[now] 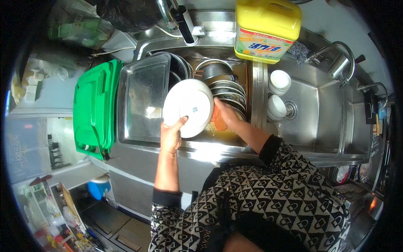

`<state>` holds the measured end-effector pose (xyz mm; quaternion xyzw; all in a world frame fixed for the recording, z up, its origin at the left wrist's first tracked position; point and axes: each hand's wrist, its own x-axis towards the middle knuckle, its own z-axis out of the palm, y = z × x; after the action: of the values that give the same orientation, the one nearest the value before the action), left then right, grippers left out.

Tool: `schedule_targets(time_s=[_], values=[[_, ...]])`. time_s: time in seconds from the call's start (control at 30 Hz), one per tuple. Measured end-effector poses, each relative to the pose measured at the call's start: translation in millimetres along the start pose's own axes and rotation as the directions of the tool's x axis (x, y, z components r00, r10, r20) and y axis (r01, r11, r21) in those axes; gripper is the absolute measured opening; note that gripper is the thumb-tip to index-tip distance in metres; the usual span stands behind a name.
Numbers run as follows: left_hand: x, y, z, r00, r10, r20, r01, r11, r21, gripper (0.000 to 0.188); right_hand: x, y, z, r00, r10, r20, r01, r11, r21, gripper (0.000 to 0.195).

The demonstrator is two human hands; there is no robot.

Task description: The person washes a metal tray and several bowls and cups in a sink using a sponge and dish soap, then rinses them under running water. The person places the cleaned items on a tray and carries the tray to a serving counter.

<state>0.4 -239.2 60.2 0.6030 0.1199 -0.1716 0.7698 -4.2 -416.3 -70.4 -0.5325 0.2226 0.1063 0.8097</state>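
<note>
My left hand (172, 134) grips the lower edge of a white plate (189, 104), its thumb on the underside, which bears a small blue mark. At the plate's right edge, my right hand (227, 115) is on an orange cloth (219, 121); part of the cloth and the fingertips are hidden by the plate. Beneath and behind both hands is the left sink basin with yellowish water. A row of stacked plates (227, 89) stands in it to the right, with a metal pot (215, 70) behind and dark pans (181, 67) at the left.
A steel tray (143, 100) lies over the basin's left side, beside a green lidded bin (96, 105). A yellow detergent jug (267, 30) stands on the back rim. White bowls (277, 107) sit in the right basin (327, 119), with a tap (348, 55) and steel scourer (297, 52) behind.
</note>
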Motion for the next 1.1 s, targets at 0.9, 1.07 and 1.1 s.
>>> schedule_targets(time_s=[0.9, 1.07, 1.1], values=[[-14.5, -10.1, -10.7, 0.995, 0.049, -0.09, -0.042, 0.996, 0.077, 0.025, -49.1, -49.7, 28.9, 0.983, -0.149, 0.11, 0.149, 0.989, 0.009, 0.017], [-2.4, -19.4, 4.6, 0.994, 0.111, -0.017, -0.103, 0.96, 0.259, 0.02, -75.5, -73.3, 77.5, 0.481, -0.833, 0.274, 0.855, 0.376, -0.356, 0.031], [-4.4, -17.1, 8.9, 0.977, 0.194, -0.088, -0.159, 0.938, 0.309, 0.021, -84.7, -82.6, 89.4, 0.441, -0.8, 0.406, 0.871, 0.272, -0.409, 0.031]])
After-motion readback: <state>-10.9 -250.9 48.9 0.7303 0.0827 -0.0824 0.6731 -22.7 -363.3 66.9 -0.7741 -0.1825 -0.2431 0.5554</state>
